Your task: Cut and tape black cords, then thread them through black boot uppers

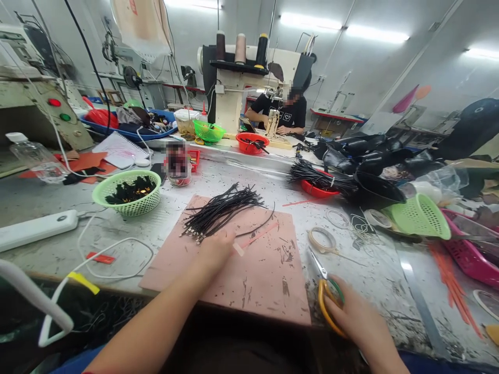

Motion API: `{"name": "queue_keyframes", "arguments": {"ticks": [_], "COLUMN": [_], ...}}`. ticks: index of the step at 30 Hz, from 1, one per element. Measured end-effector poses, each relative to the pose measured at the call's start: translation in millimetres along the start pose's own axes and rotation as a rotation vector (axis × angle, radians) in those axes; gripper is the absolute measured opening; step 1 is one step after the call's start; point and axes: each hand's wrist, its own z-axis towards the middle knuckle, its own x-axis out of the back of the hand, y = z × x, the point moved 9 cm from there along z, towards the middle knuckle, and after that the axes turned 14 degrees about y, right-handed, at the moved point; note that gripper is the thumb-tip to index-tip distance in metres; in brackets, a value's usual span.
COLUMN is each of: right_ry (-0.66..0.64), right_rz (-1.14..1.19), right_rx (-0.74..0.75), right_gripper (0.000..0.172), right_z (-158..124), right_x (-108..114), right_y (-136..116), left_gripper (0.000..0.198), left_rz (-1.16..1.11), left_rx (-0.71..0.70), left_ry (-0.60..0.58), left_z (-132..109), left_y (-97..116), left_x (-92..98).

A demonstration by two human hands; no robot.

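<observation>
My left hand (215, 253) rests on a pink board (268, 291), its fingers curled and partly hidden from me. They close at the near end of a single black cord (260, 224), which curves away to the right. Just beyond that hand lies a pile of braided black cords (224, 208) with pale tips toward me. A pair of scissors (324, 291) with orange and green handles is in my right hand (360, 317), off the board's right edge. Its blades point away from me. A strip of pale tape (238, 250) is beside my left fingertips.
To the left stand a green basket (103, 193) of black pieces and a white cable (146, 259). A tape roll (322, 240), a red bowl (319, 190) under black cords and a pink basket (468, 254) lie right. Behind, a person (286, 111) sits by a sewing machine (230, 98).
</observation>
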Motion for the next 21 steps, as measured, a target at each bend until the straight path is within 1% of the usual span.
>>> {"name": "queue_keyframes", "arguments": {"ticks": [3, 5, 8, 10, 11, 13, 15, 17, 19, 21], "right_ry": [0.05, 0.082, 0.093, 0.094, 0.097, 0.087, 0.044, -0.047, -0.159, -0.243], "right_rz": [0.041, 0.105, 0.203, 0.288, 0.362, 0.563, 0.815, 1.073, 1.294, 1.427], "right_rx": [0.015, 0.064, 0.166, 0.225, 0.258, 0.317, 0.364, 0.381, 0.367, 0.331], "right_gripper": [0.053, 0.053, 0.051, 0.052, 0.053, 0.057, 0.055, 0.051, 0.05, 0.053], "right_z": [0, 3, 7, 9, 9, 6, -1, -10, -17, -21], "right_x": [-2, 0, 6, 10, 12, 13, 10, 5, 2, 3], "right_y": [-1, -14, -47, -73, -86, -113, -139, -162, -182, -198], "left_gripper": [0.022, 0.02, 0.015, 0.008, 0.007, 0.01, 0.011, 0.013, 0.011, 0.014], "left_rz": [-0.027, -0.055, -0.132, -0.221, -0.283, -0.442, -0.622, -0.781, -0.956, -1.085], "left_rx": [0.096, 0.17, 0.268, 0.316, 0.333, 0.35, 0.347, 0.335, 0.327, 0.313], "left_ry": [0.019, 0.045, 0.099, 0.13, 0.14, 0.141, 0.119, 0.09, 0.075, 0.075], "left_z": [7, 9, 6, 0, -5, -16, -27, -39, -48, -54], "left_y": [-15, -29, -47, -53, -54, -49, -38, -25, -13, -5], "left_x": [-2.8, 1.6, 14.7, 24.4, 28.5, 33.6, 34.7, 33.8, 33.3, 34.7]}}
